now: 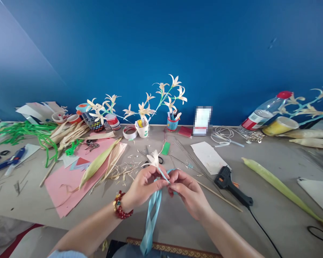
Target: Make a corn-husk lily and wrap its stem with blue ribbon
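A white husk flower [153, 159] on a thin light-blue stem [164, 174] is pinched in my left hand [146, 184], petals pointing up and left. My right hand [186, 190] is closed at the stem's lower end, its fingertips almost meeting the left ones. Light-blue ribbon [151, 225] hangs in a long loop from between the hands down past the table edge. A bit of it also shows above the right fingers, which seem to pinch it against the stem. Behind the flower lie scissors [160, 159], partly covered by it.
A black glue gun [232, 186] with its cord lies right of my hands, near a wooden stick [220, 196]. Pink paper [61, 190] with corn husks [100, 163] is at left. Finished flowers [174, 81] stand in cups along the wall; a plastic bottle [267, 109] leans at right.
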Demonstrator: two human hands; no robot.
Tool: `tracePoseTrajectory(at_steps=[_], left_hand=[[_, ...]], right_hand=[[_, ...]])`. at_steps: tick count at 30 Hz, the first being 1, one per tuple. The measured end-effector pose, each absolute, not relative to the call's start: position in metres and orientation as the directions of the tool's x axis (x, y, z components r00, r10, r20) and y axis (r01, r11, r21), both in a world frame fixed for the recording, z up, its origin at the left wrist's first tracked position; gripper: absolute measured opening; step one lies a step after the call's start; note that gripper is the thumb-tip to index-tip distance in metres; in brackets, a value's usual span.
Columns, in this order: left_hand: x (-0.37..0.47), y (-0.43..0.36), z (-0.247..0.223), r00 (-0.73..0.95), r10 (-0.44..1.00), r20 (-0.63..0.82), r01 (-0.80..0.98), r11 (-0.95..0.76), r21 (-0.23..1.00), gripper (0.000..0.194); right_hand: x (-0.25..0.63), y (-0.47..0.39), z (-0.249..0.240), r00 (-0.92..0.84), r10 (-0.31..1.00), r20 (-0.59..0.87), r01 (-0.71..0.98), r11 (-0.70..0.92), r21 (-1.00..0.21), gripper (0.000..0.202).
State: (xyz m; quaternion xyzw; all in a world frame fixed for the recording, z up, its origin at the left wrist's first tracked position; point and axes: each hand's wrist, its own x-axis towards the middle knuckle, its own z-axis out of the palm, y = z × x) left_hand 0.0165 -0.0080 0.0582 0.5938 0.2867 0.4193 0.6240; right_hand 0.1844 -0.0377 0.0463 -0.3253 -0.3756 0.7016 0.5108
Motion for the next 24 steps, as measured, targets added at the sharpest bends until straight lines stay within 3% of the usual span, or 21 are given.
tracePoseTrajectory(at_steps=[3, 5, 8, 13, 18, 21, 24], left_hand=[[0.0173, -0.0096, 0.0591, 0.400, 0.898, 0.186, -0.140, -0.141, 0.980, 0.014], [0.0163, -0.0101, 0.0600, 0.383, 0.898, 0.218, -0.077, -0.204, 0.976, 0.014], [0.0137, -0.0095, 0.0606, 0.407, 0.882, 0.237, -0.027, -0.247, 0.969, 0.014], [0.0129, -0.0098, 0.0606, 0.440, 0.863, 0.247, -0.058, -0.248, 0.967, 0.015], [0.0160, -0.0127, 0.0613, 0.489, 0.860, 0.148, -0.207, -0.050, 0.977, 0.021], [0.0167, -0.0130, 0.0607, 0.519, 0.844, 0.133, -0.275, 0.017, 0.961, 0.019], [0.0167, -0.0127, 0.0601, 0.458, 0.876, 0.147, -0.275, -0.018, 0.961, 0.016]], right_hand=[[0.1827, -0.0386, 0.0462, -0.203, 0.979, 0.038, -0.405, -0.049, -0.913, 0.016], [0.1830, -0.0382, 0.0461, -0.219, 0.975, 0.035, -0.388, -0.054, -0.920, 0.017], [0.1853, -0.0366, 0.0459, -0.292, 0.955, -0.055, -0.435, -0.184, -0.881, 0.017], [0.1868, -0.0344, 0.0452, -0.453, 0.875, -0.170, -0.552, -0.425, -0.717, 0.015], [0.1848, -0.0358, 0.0441, -0.583, 0.787, -0.200, -0.558, -0.567, -0.606, 0.019], [0.1839, -0.0374, 0.0444, -0.564, 0.807, -0.175, -0.557, -0.529, -0.640, 0.021], [0.1829, -0.0386, 0.0456, -0.436, 0.893, -0.113, -0.543, -0.361, -0.759, 0.021]])
